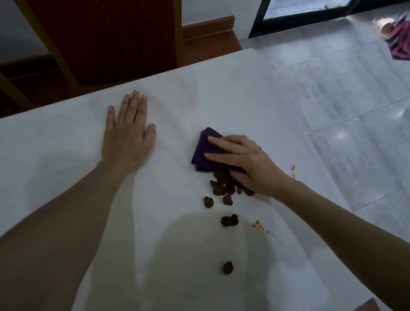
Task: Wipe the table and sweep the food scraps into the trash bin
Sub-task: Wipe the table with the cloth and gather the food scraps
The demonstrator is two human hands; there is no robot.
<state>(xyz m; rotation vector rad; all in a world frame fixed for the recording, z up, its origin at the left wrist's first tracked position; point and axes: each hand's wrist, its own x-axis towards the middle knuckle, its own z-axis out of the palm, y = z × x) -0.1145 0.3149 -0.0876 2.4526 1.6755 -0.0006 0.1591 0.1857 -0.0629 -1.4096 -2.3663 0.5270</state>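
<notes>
Both forearms showing bare to frame edge; no sleeves, watch or bracelets showing. Left hand (129,137) showing no rings, short nails. Right hand (248,165) bare too; ring fingers partly hiding, cannot tell.

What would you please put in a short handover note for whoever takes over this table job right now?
Left hand: flat on the tablecloth, fingers straight, holding nothing.
Right hand: fingers pressing the folded purple cloth against the scrap pile.
Scraps: brown pile at the cloth's near edge, several loose pieces trailing toward the person; orange bits near the right edge.
Done: scraps partly gathered.
Left: collect the strays and orange bits, sweep into the bin, which is not in view, then wipe.
</notes>
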